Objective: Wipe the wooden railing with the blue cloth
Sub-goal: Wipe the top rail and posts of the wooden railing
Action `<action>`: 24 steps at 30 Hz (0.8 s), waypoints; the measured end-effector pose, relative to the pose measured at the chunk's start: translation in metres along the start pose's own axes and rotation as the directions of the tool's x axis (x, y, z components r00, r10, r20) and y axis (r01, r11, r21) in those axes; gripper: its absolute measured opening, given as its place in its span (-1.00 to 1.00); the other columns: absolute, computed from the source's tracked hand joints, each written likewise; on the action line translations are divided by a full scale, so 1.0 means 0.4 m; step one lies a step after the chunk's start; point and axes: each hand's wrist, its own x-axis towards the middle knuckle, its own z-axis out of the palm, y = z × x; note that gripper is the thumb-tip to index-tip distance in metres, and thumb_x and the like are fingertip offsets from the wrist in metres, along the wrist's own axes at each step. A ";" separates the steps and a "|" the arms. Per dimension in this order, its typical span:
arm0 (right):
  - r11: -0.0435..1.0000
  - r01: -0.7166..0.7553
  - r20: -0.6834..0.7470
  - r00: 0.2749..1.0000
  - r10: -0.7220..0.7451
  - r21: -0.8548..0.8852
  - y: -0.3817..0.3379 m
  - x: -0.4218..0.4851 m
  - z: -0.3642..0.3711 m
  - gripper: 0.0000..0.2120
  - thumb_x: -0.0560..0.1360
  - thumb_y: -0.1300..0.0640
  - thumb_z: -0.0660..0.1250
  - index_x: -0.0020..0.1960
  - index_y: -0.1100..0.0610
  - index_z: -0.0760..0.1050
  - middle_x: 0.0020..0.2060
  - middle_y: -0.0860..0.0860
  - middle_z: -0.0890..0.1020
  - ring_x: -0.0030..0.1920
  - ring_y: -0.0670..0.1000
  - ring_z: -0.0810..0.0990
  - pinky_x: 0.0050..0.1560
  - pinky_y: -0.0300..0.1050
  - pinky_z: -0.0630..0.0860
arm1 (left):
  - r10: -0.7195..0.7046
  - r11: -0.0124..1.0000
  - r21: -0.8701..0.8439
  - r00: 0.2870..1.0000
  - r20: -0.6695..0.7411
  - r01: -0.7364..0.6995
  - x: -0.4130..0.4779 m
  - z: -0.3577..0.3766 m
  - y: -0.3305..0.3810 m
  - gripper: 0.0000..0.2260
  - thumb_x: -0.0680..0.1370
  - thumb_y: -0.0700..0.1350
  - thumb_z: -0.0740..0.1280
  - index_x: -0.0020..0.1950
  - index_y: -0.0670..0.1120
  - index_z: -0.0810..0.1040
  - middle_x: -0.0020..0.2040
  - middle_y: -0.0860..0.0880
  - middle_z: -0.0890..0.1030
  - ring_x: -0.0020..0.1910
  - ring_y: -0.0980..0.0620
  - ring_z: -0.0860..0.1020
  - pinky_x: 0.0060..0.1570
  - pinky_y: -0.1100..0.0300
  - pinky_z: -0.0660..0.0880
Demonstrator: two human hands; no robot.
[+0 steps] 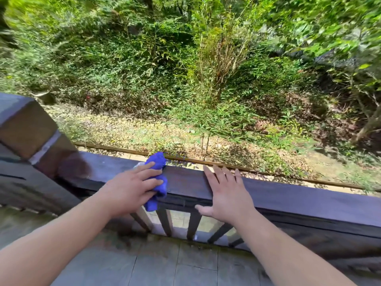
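A dark wooden railing (288, 195) runs across the view from left to lower right. The blue cloth (157, 165) lies crumpled over the rail's top and hangs down its near side. My left hand (132, 186) presses flat on the cloth, fingers spread over it and pointing right. Just to the right, my right hand (224, 193) rests open on the bare rail top with fingers apart and the thumb hanging below the near edge. It holds nothing.
A thick square wooden post (26, 129) stands at the left end of the rail. Dark balusters (165, 221) run below the rail. Grey floor tiles (185, 265) lie underfoot. Beyond the rail are leaf-strewn ground and dense green bushes (185, 69).
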 end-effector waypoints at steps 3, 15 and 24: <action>1.000 0.009 -0.082 0.997 -0.009 -0.005 0.003 -0.002 0.009 0.11 0.35 -0.63 0.14 0.67 0.00 -0.01 0.51 0.16 0.42 0.44 0.30 0.40 0.47 0.47 0.22 | -0.058 0.995 -0.084 0.996 -0.069 0.053 -0.012 0.005 0.008 -0.59 0.58 0.13 0.09 0.23 0.02 0.62 0.39 0.04 0.49 0.48 -0.03 0.29 0.35 0.00 0.38; 1.000 0.000 -0.086 0.996 0.001 0.007 0.002 -0.004 0.006 0.12 0.31 -0.58 0.19 0.67 0.03 0.05 0.50 0.15 0.41 0.42 0.28 0.40 0.47 0.47 0.17 | -0.026 0.984 -0.180 0.985 -0.169 -0.005 0.110 0.067 0.189 -0.77 0.56 -0.05 0.36 0.19 -0.09 0.62 0.50 -0.10 0.35 0.49 -0.18 0.28 0.47 -0.17 0.12; 0.999 0.036 -0.018 0.999 -0.036 0.003 0.013 -0.006 -0.004 0.23 0.27 -0.60 0.26 0.68 0.03 -0.11 0.58 0.14 0.28 0.50 0.28 0.29 0.53 0.45 0.06 | 0.079 0.997 0.009 0.987 -0.139 -0.079 0.171 0.097 0.246 -0.64 0.34 0.02 0.54 -0.06 -0.14 0.50 0.40 -0.19 0.47 0.41 -0.29 0.37 0.34 -0.30 0.31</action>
